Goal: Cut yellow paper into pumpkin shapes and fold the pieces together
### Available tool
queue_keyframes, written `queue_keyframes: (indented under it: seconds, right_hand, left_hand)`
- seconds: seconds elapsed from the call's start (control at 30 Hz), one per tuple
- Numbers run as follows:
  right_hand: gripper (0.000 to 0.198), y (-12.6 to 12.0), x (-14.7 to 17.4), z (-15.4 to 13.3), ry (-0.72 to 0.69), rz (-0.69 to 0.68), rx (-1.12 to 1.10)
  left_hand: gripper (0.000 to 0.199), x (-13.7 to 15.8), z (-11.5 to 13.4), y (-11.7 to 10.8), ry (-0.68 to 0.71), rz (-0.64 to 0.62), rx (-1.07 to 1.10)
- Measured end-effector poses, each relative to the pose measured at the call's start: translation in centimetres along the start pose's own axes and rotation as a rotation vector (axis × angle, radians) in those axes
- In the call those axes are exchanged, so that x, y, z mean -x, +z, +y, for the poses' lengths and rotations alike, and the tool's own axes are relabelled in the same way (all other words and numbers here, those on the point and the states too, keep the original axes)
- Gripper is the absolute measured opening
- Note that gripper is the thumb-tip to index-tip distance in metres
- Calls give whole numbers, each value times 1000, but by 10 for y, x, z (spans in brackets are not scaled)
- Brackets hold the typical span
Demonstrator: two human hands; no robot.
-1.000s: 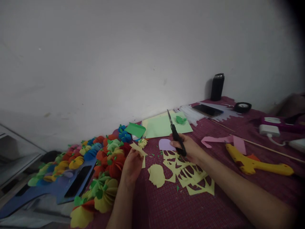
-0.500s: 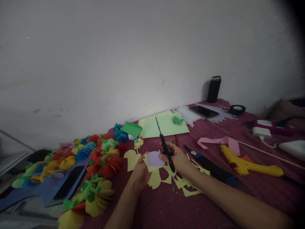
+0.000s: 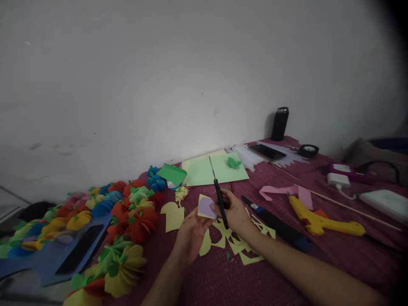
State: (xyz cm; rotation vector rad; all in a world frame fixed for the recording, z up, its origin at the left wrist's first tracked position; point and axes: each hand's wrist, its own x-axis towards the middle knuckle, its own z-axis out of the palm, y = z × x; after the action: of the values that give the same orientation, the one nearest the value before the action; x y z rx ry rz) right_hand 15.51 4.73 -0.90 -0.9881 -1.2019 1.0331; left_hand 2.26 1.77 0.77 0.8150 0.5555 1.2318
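Between my hands is a small square of yellow paper (image 3: 201,212) with a rounded purple paper piece (image 3: 207,206) lying on its face. My left hand (image 3: 193,231) grips the yellow paper at its lower left edge. My right hand (image 3: 236,214) has the black handles of a pair of scissors (image 3: 220,199) in it, blades pointing up and away; its thumb and fingertips also touch the right side of the purple piece. Below both hands lie yellow paper offcuts (image 3: 245,250). A heart-like yellow paper piece (image 3: 174,216) rests left of my left hand.
Many colourful paper pumpkins (image 3: 140,223) crowd the left side. A yellow glue gun (image 3: 321,219), a black-handled cutter (image 3: 280,223) and a pink strip (image 3: 287,192) lie right. Behind are pale green sheets (image 3: 210,170), a phone (image 3: 267,151) and a black can-shaped container (image 3: 280,124).
The yellow paper with the purple piece has been turned and tilted in my hands. The view has shifted slightly, and the scissors stay in my right hand.
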Motion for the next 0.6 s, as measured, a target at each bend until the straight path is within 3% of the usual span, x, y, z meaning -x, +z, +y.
queue_keyframes:
  seconds: [0.07, 0.23, 0.6]
  right_hand:
    - [42, -1, -1, 1, -8, -5, 12]
    - [40, 0, -1, 2, -32, 8, 44]
    - [45, -3, 3, 1, -120, 41, 180]
  left_hand:
    - [10, 1, 0, 3, 5, -29, -62]
    - [13, 0, -3, 13, -10, 61, -245]
    - [28, -2, -3, 17, 7, 169, -216]
